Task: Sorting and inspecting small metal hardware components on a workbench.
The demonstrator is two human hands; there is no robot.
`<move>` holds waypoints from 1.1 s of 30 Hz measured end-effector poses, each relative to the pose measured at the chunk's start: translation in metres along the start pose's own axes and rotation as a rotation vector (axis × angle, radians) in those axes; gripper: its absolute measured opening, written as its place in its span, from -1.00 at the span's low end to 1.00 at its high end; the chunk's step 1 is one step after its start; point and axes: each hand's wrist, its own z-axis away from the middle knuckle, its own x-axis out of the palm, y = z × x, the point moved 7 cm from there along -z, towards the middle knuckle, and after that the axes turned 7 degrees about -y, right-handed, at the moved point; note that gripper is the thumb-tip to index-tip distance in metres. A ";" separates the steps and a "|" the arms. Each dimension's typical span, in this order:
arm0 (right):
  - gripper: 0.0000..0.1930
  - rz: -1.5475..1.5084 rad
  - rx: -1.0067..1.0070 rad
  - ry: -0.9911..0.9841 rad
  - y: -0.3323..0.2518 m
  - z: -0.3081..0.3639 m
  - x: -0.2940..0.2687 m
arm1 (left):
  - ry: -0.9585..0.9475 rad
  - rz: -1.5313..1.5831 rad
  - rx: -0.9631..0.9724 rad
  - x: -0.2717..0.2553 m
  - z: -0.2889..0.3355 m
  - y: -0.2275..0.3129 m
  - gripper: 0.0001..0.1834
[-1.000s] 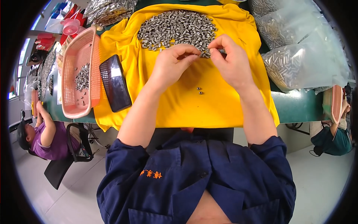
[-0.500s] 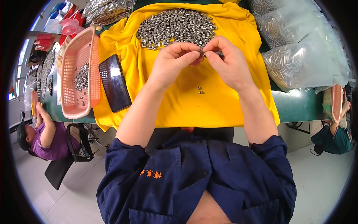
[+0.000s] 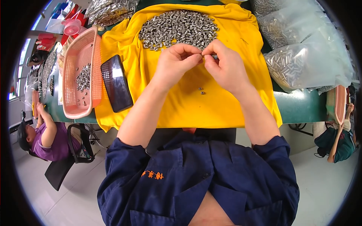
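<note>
My left hand (image 3: pixel 176 63) and my right hand (image 3: pixel 225 64) meet above the yellow cloth (image 3: pixel 181 109), thumb and forefinger pinched in each. Whatever sits between the touching fingertips is too small and covered to name. A greyish bit shows behind my right thumb, perhaps a metal part in the curled fingers. Just beyond the hands lies a broad pile of small silvery metal cylinders (image 3: pixel 177 28). Two loose small metal pieces (image 3: pixel 201 90) rest on the cloth below my wrists.
A pink plastic basket (image 3: pixel 68 100) with some metal pieces stands at left, beside a black phone (image 3: pixel 117 84). Clear bags of metal cylinders (image 3: pixel 288 66) crowd the right; another bagged heap (image 3: pixel 109 11) lies far left. People sit at left (image 3: pixel 49 137) and right (image 3: pixel 341 141).
My fingertips have drawn closer together and shifted slightly left; the metal bit that showed between them is now covered. The person at the right has moved an arm. The pile looks the same.
</note>
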 end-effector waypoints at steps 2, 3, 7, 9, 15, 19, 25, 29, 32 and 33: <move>-0.94 -0.028 -0.003 0.016 0.002 0.001 0.000 | -0.014 0.062 -0.017 0.001 0.000 0.001 -0.86; -0.93 -0.059 -0.005 0.029 0.003 0.001 -0.002 | -0.027 0.125 -0.038 0.002 0.001 0.002 -0.86; -0.91 -0.048 0.033 0.110 0.005 0.001 -0.026 | 0.092 0.228 -0.176 -0.021 0.015 -0.006 -0.90; -0.91 -0.046 0.043 0.095 0.006 0.000 -0.023 | -0.066 -0.155 -0.125 -0.012 0.027 -0.006 -0.93; -0.91 -0.096 0.047 0.119 0.006 -0.001 -0.022 | -0.208 -0.951 0.221 0.030 0.044 0.025 -0.82; -0.90 -0.076 0.039 0.114 0.005 0.000 -0.021 | 0.087 -1.182 0.215 0.003 0.018 0.034 -0.86; -0.91 -0.055 0.038 0.130 0.005 -0.002 -0.020 | 0.089 -1.373 0.185 -0.001 0.002 0.029 -0.85; -0.91 -0.058 0.022 0.124 0.005 -0.001 -0.020 | 0.011 -1.213 0.208 0.005 0.002 0.033 -0.87; -0.92 -0.070 0.004 0.101 0.005 -0.001 -0.019 | -0.002 -0.565 0.029 0.002 -0.002 0.017 -0.88; -0.92 -0.116 0.012 0.086 0.007 -0.002 -0.017 | -0.010 -0.060 -0.073 0.001 -0.002 0.004 -0.87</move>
